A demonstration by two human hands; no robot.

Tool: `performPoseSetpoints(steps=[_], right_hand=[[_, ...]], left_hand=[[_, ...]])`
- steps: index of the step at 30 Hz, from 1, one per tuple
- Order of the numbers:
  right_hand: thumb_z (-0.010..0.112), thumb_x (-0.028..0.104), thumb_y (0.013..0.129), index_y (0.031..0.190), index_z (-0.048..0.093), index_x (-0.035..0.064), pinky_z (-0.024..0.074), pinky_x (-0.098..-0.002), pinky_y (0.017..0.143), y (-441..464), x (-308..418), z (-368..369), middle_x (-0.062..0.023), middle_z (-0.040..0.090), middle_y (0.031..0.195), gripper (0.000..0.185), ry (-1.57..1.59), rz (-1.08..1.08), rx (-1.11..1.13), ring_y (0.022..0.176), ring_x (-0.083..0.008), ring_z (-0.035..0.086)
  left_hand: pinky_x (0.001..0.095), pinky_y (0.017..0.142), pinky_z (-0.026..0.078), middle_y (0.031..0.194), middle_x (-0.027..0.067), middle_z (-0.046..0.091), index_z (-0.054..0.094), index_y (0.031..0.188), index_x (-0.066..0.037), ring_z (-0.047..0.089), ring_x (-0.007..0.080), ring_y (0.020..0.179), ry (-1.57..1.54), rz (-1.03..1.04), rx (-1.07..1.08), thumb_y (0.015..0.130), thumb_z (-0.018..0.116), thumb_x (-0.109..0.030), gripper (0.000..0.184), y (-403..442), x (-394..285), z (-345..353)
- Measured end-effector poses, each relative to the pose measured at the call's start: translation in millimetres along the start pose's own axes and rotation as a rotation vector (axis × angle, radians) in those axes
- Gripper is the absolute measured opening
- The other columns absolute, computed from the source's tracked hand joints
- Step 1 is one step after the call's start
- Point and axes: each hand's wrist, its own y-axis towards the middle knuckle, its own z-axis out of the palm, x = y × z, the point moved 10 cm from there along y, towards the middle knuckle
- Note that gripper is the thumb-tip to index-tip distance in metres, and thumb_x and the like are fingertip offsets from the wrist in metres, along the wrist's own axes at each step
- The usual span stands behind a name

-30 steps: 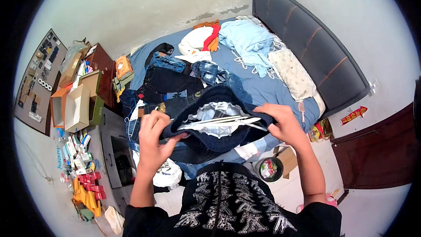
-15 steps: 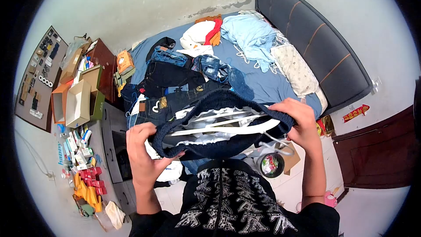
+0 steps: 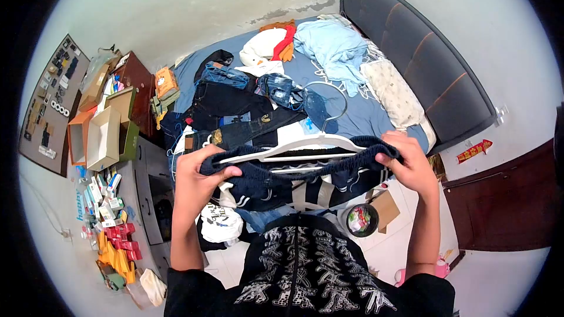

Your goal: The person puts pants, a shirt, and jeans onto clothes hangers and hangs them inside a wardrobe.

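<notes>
Stretched between my two hands is a navy garment (image 3: 258,196) with a gathered elastic waistband and white stripes, perhaps shorts or trousers. A white clothes hanger (image 3: 294,148) sits inside its waistband, with the curved hook standing up toward the bed. My left hand (image 3: 202,179) pinches the waistband's left end, thumb on the near side. At the right end, my right hand (image 3: 405,158) grips it the same way, close to the hanger's arm tip. The garment's lower part hangs toward me and is partly folded from sight.
Dark jeans (image 3: 235,105), a white piece with red trim (image 3: 264,50) and a light blue cloth (image 3: 332,47) lie on the blue-sheeted bed (image 3: 376,114). Boxes (image 3: 103,141) crowd the left-hand cabinet. A bin (image 3: 361,220) stands on the floor beside a cardboard box (image 3: 386,211).
The waistband opening has narrowed and flattened as it tilted. The hanger has turned upright inside it, its hook now rising toward the bed. Both hands keep their grip on the ends.
</notes>
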Motion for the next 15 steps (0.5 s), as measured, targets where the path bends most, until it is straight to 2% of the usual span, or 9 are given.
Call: performPoseSetpoints(steps=[2, 5, 6, 9, 10, 11, 13, 14, 15], right_hand=[[0.071, 0.02, 0.081, 0.09, 0.063, -0.0013, 0.0428, -0.0411, 0.067, -11.6, 12.0, -11.7, -0.019, 0.06, 0.08, 0.024, -0.023, -0.042, -0.183, 0.075, -0.0349, 0.056], [0.073, 0.023, 0.081, 0.096, 0.064, 0.0002, 0.0427, -0.0405, 0.064, -24.0, 16.4, -12.5, -0.0176, 0.059, 0.073, 0.029, -0.139, 0.156, -0.064, 0.071, -0.0335, 0.057], [0.073, 0.023, 0.082, 0.093, 0.064, 0.0002, 0.04, -0.0381, 0.056, -34.1, 2.4, -9.3, -0.0158, 0.055, 0.064, 0.026, -0.082, 0.17, -0.016, 0.058, -0.0301, 0.053], [0.072, 0.021, 0.083, 0.089, 0.064, 0.0005, 0.0354, -0.0356, 0.048, -83.3, -13.4, -34.3, -0.0142, 0.049, 0.057, 0.023, -0.007, 0.362, -0.094, 0.048, -0.0262, 0.046], [0.071, 0.02, 0.084, 0.087, 0.064, 0.0002, 0.0341, -0.033, 0.046, -105.9, -15.8, -45.3, -0.0123, 0.048, 0.056, 0.021, -0.045, 0.334, -0.166, 0.045, -0.0216, 0.042], [0.071, 0.02, 0.085, 0.088, 0.064, 0.0, 0.0374, -0.0317, 0.049, -128.0, -12.1, -58.0, -0.012, 0.051, 0.058, 0.021, -0.01, 0.41, -0.204, 0.048, -0.0184, 0.045], [0.07, 0.02, 0.087, 0.09, 0.064, -0.0003, 0.0405, -0.03, 0.053, -180.7, -12.7, -75.2, -0.0115, 0.054, 0.061, 0.021, 0.027, 0.482, -0.303, 0.053, -0.0158, 0.048], [0.068, 0.02, 0.088, 0.091, 0.064, -0.0006, 0.0418, -0.0296, 0.056, -211.3, -11.6, -89.0, -0.0107, 0.055, 0.062, 0.022, 0.018, 0.541, -0.383, 0.056, -0.0134, 0.049], [0.068, 0.021, 0.089, 0.093, 0.064, -0.0018, 0.0437, -0.0274, 0.058, -246.5, -6.0, -97.4, -0.0063, 0.06, 0.066, 0.023, 0.014, 0.659, -0.411, 0.061, -0.0094, 0.051]], left_hand=[[0.0245, 0.058, 0.043, 0.066, 0.0045, 0.061, 0.063, 0.08, 0.003, 0.053, 0.01, 0.059, -0.06, -0.014, 0.062, 0.063, 0.086, -0.01, 0.031, 5.5, 2.4, 6.9], [0.0265, 0.06, 0.045, 0.069, 0.0076, 0.064, 0.064, 0.083, 0.003, 0.06, 0.0146, 0.063, -0.05, 0.137, 0.165, 0.062, 0.086, -0.01, 0.032, 17.3, -17.9, 27.7], [0.0272, 0.062, 0.046, 0.071, 0.0095, 0.065, 0.064, 0.084, 0.003, 0.062, 0.0164, 0.065, -0.076, 0.117, 0.22, 0.062, 0.085, -0.011, 0.033, 21.6, -21.3, 42.0], [0.0293, 0.063, 0.047, 0.073, 0.0127, 0.066, 0.065, 0.089, 0.004, 0.063, 0.0195, 0.065, -0.04, 0.056, 0.461, 0.072, 0.082, -0.02, 0.034, 37.9, -28.0, 88.5], [0.0303, 0.063, 0.047, 0.074, 0.0135, 0.066, 0.066, 0.094, 0.004, 0.061, 0.0198, 0.064, 0.094, 0.153, 0.472, 0.074, 0.081, -0.027, 0.04, 42.0, -46.8, 97.1], [0.03, 0.065, 0.047, 0.076, 0.0153, 0.066, 0.066, 0.101, 0.003, 0.059, 0.0156, 0.066, 0.063, 0.222, 0.552, 0.074, 0.082, -0.03, 0.046, 47.2, -50.7, 118.7], [0.0298, 0.068, 0.046, 0.078, 0.0115, 0.066, 0.063, 0.108, 0.005, 0.057, 0.0125, 0.071, -0.202, 0.091, 0.81, 0.075, 0.081, -0.031, 0.051, 48.0, -60.3, 170.5], [0.0298, 0.069, 0.046, 0.082, 0.004, 0.065, 0.06, 0.115, 0.007, 0.055, 0.0121, 0.075, -0.147, 0.301, 0.669, 0.081, 0.077, -0.03, 0.053, 53.7, -62.5, 187.3], [0.0268, 0.068, 0.044, 0.086, -0.0026, 0.06, 0.062, 0.112, 0.006, 0.052, 0.0094, 0.077, -0.289, 0.335, 0.624, 0.086, 0.073, -0.027, 0.043, 48.1, -71.1, 209.5]])
